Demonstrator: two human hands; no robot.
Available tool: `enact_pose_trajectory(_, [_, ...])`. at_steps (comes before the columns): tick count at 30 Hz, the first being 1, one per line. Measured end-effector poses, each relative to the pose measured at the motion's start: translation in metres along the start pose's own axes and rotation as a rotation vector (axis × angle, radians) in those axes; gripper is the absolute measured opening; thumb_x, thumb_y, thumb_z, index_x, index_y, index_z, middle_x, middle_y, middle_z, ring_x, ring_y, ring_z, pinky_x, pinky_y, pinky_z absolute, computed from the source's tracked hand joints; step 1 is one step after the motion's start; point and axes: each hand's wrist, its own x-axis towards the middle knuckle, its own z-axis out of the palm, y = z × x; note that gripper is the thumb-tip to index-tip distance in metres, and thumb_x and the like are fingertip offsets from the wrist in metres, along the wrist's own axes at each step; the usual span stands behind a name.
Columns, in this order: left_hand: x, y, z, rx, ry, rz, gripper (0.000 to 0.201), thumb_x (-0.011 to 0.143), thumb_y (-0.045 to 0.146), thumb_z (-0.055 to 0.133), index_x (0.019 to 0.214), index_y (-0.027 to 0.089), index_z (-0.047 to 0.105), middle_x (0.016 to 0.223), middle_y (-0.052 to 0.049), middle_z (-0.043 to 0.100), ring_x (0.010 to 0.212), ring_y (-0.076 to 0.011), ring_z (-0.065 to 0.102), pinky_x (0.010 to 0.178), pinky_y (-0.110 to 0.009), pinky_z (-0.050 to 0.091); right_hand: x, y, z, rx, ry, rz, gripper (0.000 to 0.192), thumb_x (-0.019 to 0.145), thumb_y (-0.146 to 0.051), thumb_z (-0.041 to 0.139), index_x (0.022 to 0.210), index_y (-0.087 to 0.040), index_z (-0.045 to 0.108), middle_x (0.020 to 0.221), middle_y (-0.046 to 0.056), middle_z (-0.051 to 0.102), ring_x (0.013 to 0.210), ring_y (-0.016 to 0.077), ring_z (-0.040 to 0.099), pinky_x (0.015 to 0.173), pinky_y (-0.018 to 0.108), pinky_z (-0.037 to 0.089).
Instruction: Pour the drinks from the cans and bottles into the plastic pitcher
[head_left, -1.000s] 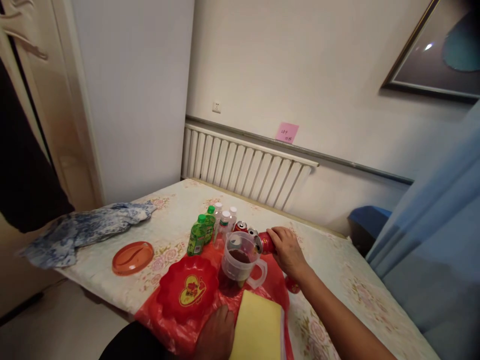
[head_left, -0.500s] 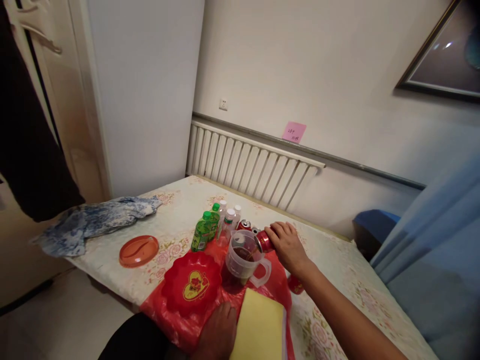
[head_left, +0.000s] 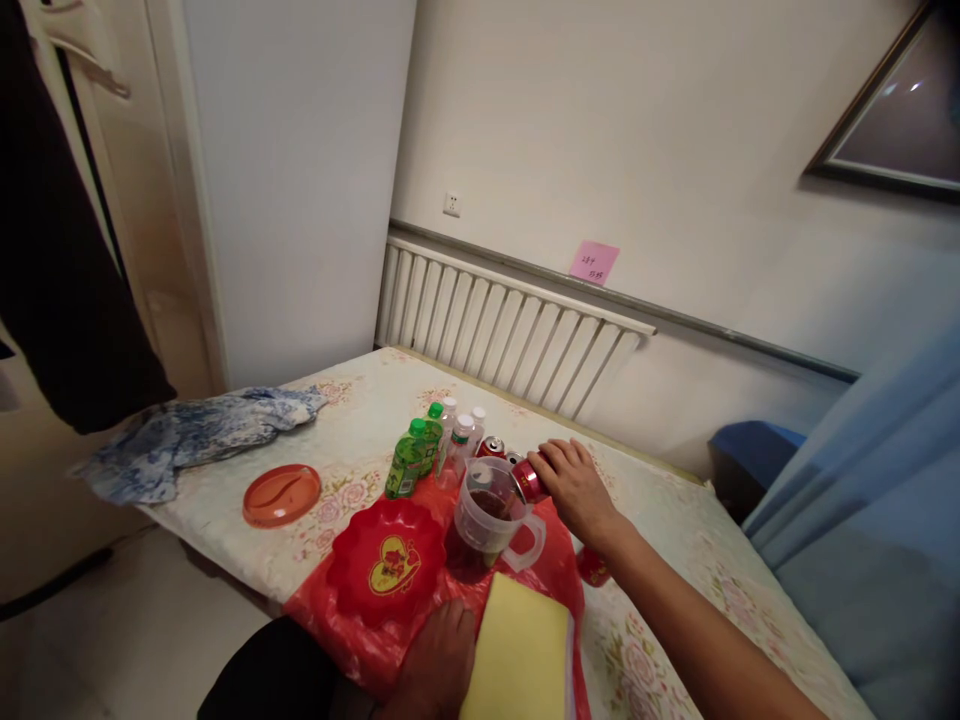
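My right hand [head_left: 579, 488] is wrapped around a red soda can [head_left: 530, 482], tilted with its top over the rim of a clear plastic measuring jug [head_left: 480, 535]. Dark liquid [head_left: 489, 506] lies inside the jug, whose handle points right. My left hand [head_left: 442, 650] rests on a red plastic sheet [head_left: 330, 640], fingers stretched out, between a red scalloped tray [head_left: 352, 580] and a yellow notebook [head_left: 521, 640]. Behind the jug stand more cans [head_left: 493, 447]. Another red can [head_left: 592, 567] sits partly hidden under my right forearm.
Green bottles [head_left: 403, 468] and clear white-capped bottles [head_left: 452, 455] stand left of the jug. An orange-red lid [head_left: 281, 496] and a blue-white cloth [head_left: 217, 432] lie on the flowered tablecloth [head_left: 360, 385]. A radiator [head_left: 495, 320] runs along the wall; a blue curtain [head_left: 870, 500] hangs at right.
The view has shifted slightly. The can stays tilted over the jug in my right hand, and the dark liquid looks a little higher. My left hand keeps its place.
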Motion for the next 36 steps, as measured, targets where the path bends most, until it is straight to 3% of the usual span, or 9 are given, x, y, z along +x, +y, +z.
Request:
enact_pose_trajectory(10, [0.0009,-0.0023,0.0010,-0.044,-0.014,-0.016,0.026,0.091,0.015,0.039,0.101,0.018,0.063,0.108,-0.008,0.064,0.101,-0.0208,0.057,0.095,-0.034,0.043,0.0011,0.0012,0.0011,-0.038,-0.019,-0.021,0.045,0.086,-0.003,0.049,0.128,-0.019,0.054,0.123,0.013,0.059,0.118,0.0290,0.043,0.107,0.051,0.027])
enact_pose_trajectory(36, [0.0007,-0.0022,0.0004,-0.039,-0.011,-0.005,0.027,0.090,0.015,0.039,0.100,0.018,0.064,0.106,-0.009,0.065,0.100,-0.0222,0.058,0.093,-0.036,0.044,0.0009,0.0027,-0.0007,-0.041,-0.009,-0.041,0.044,0.086,-0.005,0.049,0.128,-0.018,0.055,0.123,0.014,0.059,0.119,0.0300,0.043,0.107,0.053,0.028])
